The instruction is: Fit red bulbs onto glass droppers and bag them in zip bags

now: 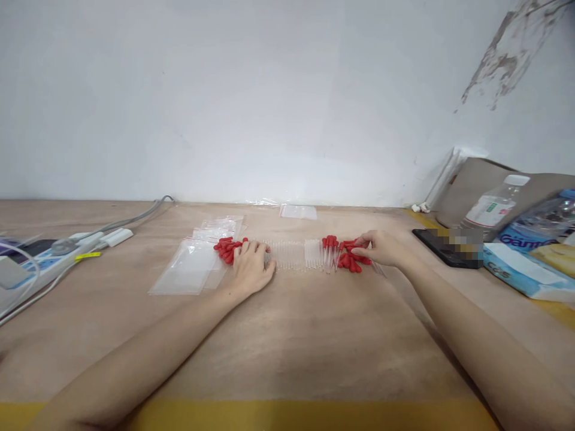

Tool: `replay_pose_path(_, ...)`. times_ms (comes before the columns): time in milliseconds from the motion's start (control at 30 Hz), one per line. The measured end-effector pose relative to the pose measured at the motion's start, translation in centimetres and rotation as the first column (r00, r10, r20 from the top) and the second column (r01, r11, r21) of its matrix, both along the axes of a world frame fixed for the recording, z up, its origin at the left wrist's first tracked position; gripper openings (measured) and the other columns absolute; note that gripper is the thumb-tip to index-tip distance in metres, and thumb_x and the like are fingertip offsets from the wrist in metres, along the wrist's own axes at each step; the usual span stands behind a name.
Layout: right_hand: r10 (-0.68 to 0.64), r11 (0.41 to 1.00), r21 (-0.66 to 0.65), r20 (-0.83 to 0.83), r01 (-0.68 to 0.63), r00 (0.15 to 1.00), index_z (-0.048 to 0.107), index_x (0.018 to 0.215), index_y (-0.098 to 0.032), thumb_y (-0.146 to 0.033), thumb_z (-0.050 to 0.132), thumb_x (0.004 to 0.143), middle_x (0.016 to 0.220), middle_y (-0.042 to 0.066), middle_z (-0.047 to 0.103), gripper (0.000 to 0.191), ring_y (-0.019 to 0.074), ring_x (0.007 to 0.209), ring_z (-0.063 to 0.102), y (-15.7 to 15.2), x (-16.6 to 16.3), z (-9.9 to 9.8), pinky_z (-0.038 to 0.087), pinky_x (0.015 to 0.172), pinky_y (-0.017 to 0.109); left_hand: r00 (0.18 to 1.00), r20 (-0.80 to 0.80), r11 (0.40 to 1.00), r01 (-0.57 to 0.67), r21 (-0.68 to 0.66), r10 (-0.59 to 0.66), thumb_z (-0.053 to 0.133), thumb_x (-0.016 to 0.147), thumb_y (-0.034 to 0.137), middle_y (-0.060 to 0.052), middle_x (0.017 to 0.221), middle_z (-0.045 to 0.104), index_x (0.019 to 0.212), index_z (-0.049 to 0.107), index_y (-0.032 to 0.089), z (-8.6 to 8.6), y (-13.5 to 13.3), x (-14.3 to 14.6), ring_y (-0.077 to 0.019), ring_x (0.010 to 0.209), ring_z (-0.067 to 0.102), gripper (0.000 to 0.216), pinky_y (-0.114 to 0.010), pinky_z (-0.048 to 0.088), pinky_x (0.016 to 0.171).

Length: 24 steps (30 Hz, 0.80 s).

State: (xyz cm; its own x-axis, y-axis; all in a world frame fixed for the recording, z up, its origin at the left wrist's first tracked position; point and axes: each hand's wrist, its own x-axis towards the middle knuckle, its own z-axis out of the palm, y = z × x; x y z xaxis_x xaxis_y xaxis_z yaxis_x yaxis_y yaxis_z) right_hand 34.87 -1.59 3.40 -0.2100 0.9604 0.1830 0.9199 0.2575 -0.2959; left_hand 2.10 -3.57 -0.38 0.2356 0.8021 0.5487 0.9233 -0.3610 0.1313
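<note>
A row of thin clear tubes [291, 254] lies side by side on the wooden table. My left hand [252, 266] rests at the row's left end, fingers curled down and thumb on the near side; what its fingertips hold is hidden. Beside it, partly under the fingers, is a pile of small red bulbs [226, 248]. My right hand [381, 248] pinches a red bulb at the edge of a second pile of red bulbs [350, 261], to the right of the row. Several of these bulbs sit on clear tubes, like droppers.
Clear zip bags [184, 269] lie left of the row, and another bag [298, 211] lies near the wall. At left are a power strip [58, 260] and cables. At right are a dark phone [442, 248], a bottle [494, 203] and a tissue pack [523, 275].
</note>
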Motion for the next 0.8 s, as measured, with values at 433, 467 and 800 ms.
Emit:
replay_pose_path(433,-0.205,0.979,0.031,0.068,0.203,0.976,0.058,0.065,-0.016,-0.021,0.047,0.073,0.065,0.006,0.063,0.015,0.0144,0.062,0.055,-0.3,-1.7,-0.3,0.034,0.054,0.022,0.949,-0.245,0.971,-0.223,-0.081,0.197,0.048,0.073,0.041,-0.015,0.095,0.053,0.081,0.065,0.011,1.1,3.0,2.6,-0.0304,0.098,0.042,0.036,-0.042,0.029,0.083)
replay_pose_path(467,-0.215,0.976,0.039,0.081,0.212,0.973,0.058,0.067,-0.015,-0.021,0.046,0.074,0.067,0.006,0.063,0.015,0.0147,0.063,0.056,-0.4,-1.7,-0.2,0.034,0.054,0.023,0.94,-0.262,0.962,-0.251,-0.105,0.217,0.047,0.073,0.041,-0.016,0.096,0.053,0.083,0.066,0.01,1.4,3.1,2.9,-0.031,0.1,0.041,0.038,-0.042,0.028,0.084)
replay_pose_path(800,-0.181,0.961,0.188,-0.136,0.205,0.974,0.059,0.088,-0.015,-0.026,0.052,0.075,0.079,0.006,0.064,0.019,0.0165,0.072,0.058,-0.3,-2.6,-0.5,0.04,0.061,0.025,0.919,-0.243,0.851,-0.382,-0.359,0.311,0.056,0.067,0.041,-0.02,0.102,0.056,0.086,0.067,0.009,2.6,5.2,3.7,-0.0348,0.102,0.044,0.038,-0.041,0.03,0.083)
